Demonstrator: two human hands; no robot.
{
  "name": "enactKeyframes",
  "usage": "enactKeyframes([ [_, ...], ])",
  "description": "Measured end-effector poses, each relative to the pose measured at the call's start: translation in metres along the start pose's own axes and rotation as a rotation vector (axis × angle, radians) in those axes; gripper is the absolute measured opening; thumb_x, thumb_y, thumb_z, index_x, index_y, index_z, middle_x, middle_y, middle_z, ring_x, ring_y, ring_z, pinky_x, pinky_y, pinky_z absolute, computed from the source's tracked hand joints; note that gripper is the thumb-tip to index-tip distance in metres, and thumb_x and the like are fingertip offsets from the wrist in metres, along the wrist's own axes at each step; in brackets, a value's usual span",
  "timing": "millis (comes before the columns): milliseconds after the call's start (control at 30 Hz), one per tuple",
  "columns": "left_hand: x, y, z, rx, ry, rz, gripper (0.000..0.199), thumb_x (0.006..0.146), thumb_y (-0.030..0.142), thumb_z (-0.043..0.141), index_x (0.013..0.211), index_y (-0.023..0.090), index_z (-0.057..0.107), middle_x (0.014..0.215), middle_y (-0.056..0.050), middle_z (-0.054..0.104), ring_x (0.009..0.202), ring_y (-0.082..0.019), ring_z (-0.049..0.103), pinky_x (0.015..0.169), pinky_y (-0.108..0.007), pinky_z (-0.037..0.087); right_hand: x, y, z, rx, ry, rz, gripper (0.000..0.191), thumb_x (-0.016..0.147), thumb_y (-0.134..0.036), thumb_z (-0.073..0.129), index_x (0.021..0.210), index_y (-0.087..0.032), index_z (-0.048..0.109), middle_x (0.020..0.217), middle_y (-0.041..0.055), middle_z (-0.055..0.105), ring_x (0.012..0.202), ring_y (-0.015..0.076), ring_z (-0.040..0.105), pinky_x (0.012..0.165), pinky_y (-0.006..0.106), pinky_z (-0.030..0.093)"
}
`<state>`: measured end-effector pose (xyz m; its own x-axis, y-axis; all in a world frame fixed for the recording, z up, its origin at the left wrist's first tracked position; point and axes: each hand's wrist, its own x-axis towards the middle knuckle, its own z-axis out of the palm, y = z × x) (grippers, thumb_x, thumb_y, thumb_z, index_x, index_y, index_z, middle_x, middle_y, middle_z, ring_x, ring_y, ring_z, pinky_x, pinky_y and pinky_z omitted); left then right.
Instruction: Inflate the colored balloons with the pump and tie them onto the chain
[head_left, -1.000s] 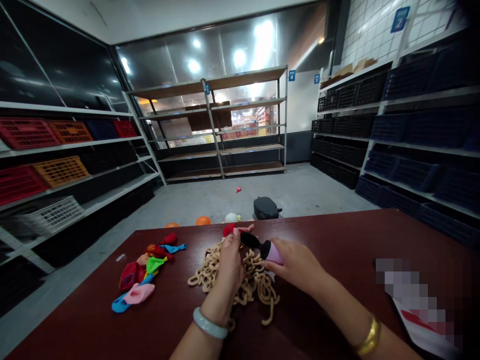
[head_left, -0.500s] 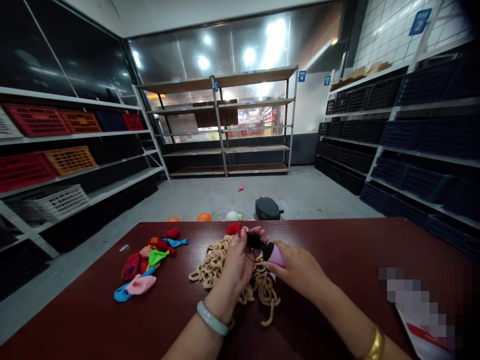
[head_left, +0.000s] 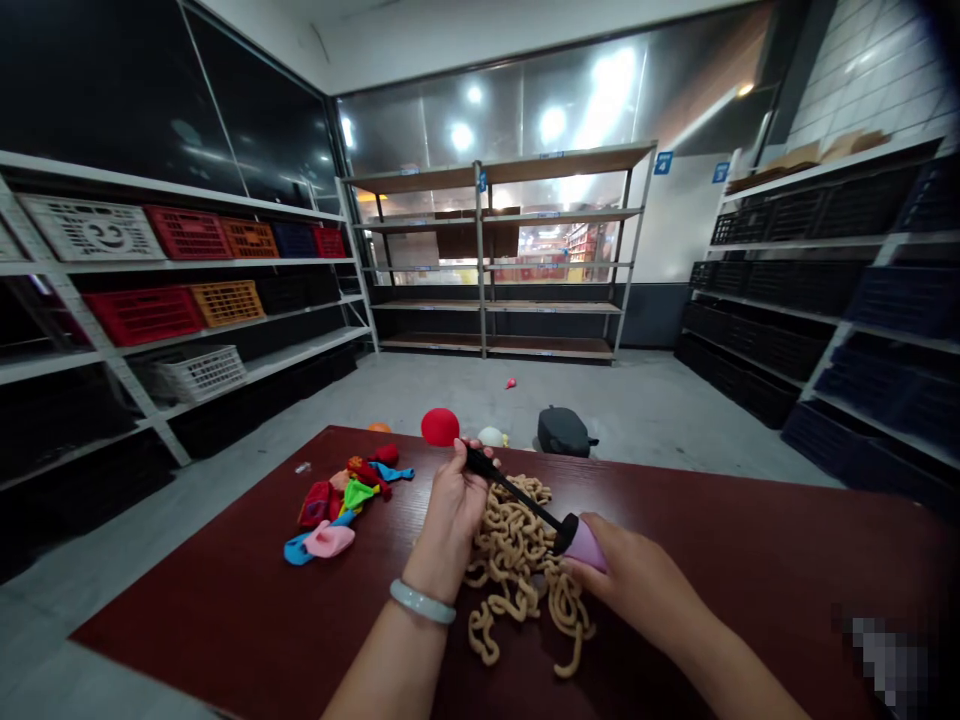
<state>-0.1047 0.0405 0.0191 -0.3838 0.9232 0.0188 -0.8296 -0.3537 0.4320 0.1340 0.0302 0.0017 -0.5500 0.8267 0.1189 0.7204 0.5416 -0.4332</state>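
Note:
A small, partly inflated red balloon (head_left: 440,427) sits at the tip of a balloon pump (head_left: 585,545) with a purple body and a black rod. My left hand (head_left: 461,510) closes round the pump's black nozzle end, just below the balloon; whether it also pinches the balloon's neck is hidden. My right hand (head_left: 637,570) grips the purple part, and a length of black rod shows between the two hands. Under the pump lies a tangled heap of beige rope-like coils (head_left: 517,540). Limp balloons (head_left: 330,540) in pink, blue, green and red lie left of my left hand.
The dark red table (head_left: 225,590) spans the foreground. On the floor beyond are a dark grey bag-like object (head_left: 564,432), a white balloon (head_left: 491,437) and a tiny pink item (head_left: 511,384). Shelves with crates (head_left: 146,315) line the left; more crates stand right.
The red balloon has swelled. My hands have moved apart, with the black rod now drawn out long between them. The camera view has turned to the left.

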Motion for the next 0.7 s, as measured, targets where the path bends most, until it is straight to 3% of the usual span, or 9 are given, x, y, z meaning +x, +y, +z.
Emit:
enactKeyframes([
  [133, 0.005, 0.01, -0.003, 0.024, -0.003, 0.135, 0.01, 0.087, 0.023, 0.058, 0.08, 0.015, 0.055, 0.075, -0.003, 0.058, 0.066, -0.015, 0.058, 0.062, -0.031, 0.049, -0.002, 0.003, 0.002, -0.015, 0.003, -0.021, 0.04, 0.084, -0.054, 0.053, 0.114, -0.026, 0.054, 0.098, 0.0074, 0.07, 0.092, 0.0288, 0.065, 0.07, 0.032, 0.039],
  [267, -0.003, -0.003, 0.004, 0.07, -0.024, 0.247, 0.013, 0.085, 0.026, 0.061, 0.083, 0.016, 0.054, 0.076, -0.003, 0.06, 0.067, -0.013, 0.06, 0.063, -0.027, 0.05, -0.002, 0.007, 0.005, -0.065, 0.029, -0.025, 0.045, 0.086, -0.056, 0.049, 0.116, -0.023, 0.054, 0.103, 0.0098, 0.068, 0.093, 0.0298, 0.064, 0.071, 0.033, 0.04],
  [467, -0.029, -0.043, 0.021, 0.152, -0.017, 0.07, 0.024, 0.083, 0.035, 0.064, 0.092, 0.018, 0.05, 0.088, -0.008, 0.066, 0.083, -0.023, 0.067, 0.079, -0.045, 0.052, -0.002, 0.004, -0.001, -0.065, 0.06, -0.034, 0.042, 0.087, -0.055, 0.049, 0.114, -0.023, 0.053, 0.099, 0.009, 0.069, 0.089, 0.0286, 0.065, 0.068, 0.032, 0.039],
  [567, -0.042, -0.062, 0.024, 0.169, -0.038, -0.011, 0.025, 0.08, 0.034, 0.067, 0.091, 0.018, 0.05, 0.084, -0.006, 0.065, 0.075, -0.02, 0.067, 0.081, -0.044, 0.051, -0.003, -0.001, -0.006, -0.062, 0.078, -0.001, 0.042, 0.086, -0.055, 0.051, 0.113, -0.024, 0.053, 0.096, 0.0078, 0.069, 0.085, 0.0282, 0.066, 0.065, 0.031, 0.037],
  [700, -0.056, -0.079, 0.028, 0.171, -0.118, -0.047, 0.021, 0.083, 0.035, 0.063, 0.089, 0.019, 0.051, 0.08, -0.002, 0.06, 0.069, -0.014, 0.061, 0.074, -0.035, 0.051, -0.002, -0.007, -0.01, -0.048, 0.116, 0.0, 0.043, 0.086, -0.054, 0.053, 0.118, -0.025, 0.051, 0.098, 0.0074, 0.069, 0.085, 0.0274, 0.066, 0.064, 0.03, 0.036],
])
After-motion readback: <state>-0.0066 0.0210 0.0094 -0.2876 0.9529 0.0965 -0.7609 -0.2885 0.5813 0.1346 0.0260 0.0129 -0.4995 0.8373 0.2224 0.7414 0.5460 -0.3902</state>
